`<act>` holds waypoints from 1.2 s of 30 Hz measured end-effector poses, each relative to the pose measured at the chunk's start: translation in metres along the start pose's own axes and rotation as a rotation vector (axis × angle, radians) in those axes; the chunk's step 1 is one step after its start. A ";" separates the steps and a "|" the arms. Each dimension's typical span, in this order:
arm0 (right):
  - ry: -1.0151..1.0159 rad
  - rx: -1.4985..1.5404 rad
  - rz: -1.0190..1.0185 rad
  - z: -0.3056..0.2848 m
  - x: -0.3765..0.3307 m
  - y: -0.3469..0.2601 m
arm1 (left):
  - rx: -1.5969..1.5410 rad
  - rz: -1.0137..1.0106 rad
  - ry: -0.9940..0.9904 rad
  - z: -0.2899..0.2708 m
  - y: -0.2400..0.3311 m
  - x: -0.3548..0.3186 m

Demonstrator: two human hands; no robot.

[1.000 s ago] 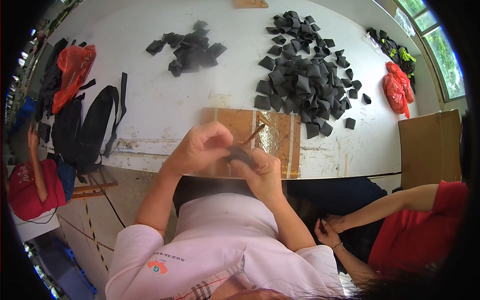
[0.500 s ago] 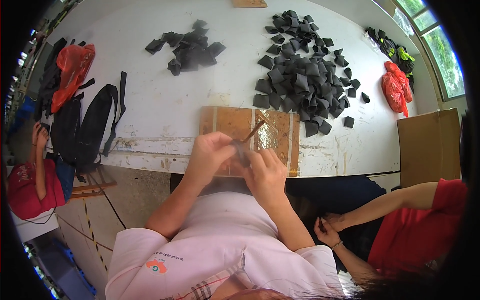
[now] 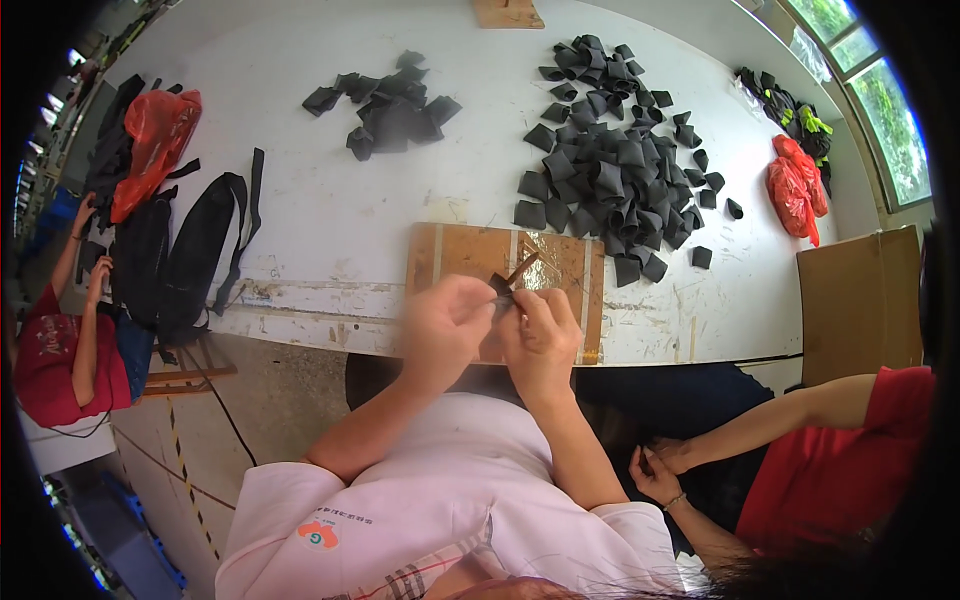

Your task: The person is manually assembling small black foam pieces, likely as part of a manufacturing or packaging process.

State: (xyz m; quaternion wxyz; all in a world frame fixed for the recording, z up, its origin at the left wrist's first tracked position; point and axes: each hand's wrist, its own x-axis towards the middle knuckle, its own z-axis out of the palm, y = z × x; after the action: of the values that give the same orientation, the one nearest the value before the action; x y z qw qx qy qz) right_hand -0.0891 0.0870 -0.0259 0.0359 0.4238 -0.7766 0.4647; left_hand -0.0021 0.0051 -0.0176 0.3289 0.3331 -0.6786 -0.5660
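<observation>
Over the near edge of a brown board (image 3: 427, 258), both my hands are raised close together. My right hand (image 3: 543, 335) is closed, pinching a small black fabric piece (image 3: 502, 287) between thumb and fingers. A slim brown pointed strip (image 3: 523, 267) sticks out from beside that piece, up and to the right; what holds it is hidden. My left hand (image 3: 448, 322) is smeared by motion, its fingers curled together next to the piece. Whatever lies in the left fingers cannot be made out. Beyond the board is a large heap of folded black fabric pieces (image 3: 610, 170).
A smaller black pile (image 3: 395, 115) lies on the white table (image 3: 350, 215), far left. Black straps (image 3: 205, 245) and a red bag (image 3: 158, 140) are at left, another red bag (image 3: 795, 185) and a cardboard box (image 3: 860, 305) at right. Co-workers in red sit on both sides.
The whole view has shifted slightly. My left hand has turned and blurred beside the fabric piece, while my right keeps its pinch. At left, the co-worker's hands have moved apart, nearer the black items.
</observation>
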 end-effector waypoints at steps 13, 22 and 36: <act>-0.474 1.558 1.100 -0.026 0.018 0.002 | 0.036 -0.039 -0.107 -0.003 0.007 -0.001; -0.519 1.089 0.533 -0.051 0.068 -0.040 | -1.653 -0.568 -0.702 -0.020 0.026 0.032; -0.420 0.877 0.357 -0.035 0.075 -0.011 | -0.575 -0.216 -0.261 -0.009 0.047 0.044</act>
State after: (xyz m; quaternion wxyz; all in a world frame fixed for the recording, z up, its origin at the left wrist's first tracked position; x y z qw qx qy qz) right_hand -0.1409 0.0641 0.0349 -0.3814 0.3440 -0.5597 0.6503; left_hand -0.0235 -0.0296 0.0329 0.2577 0.2215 -0.4883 -0.8038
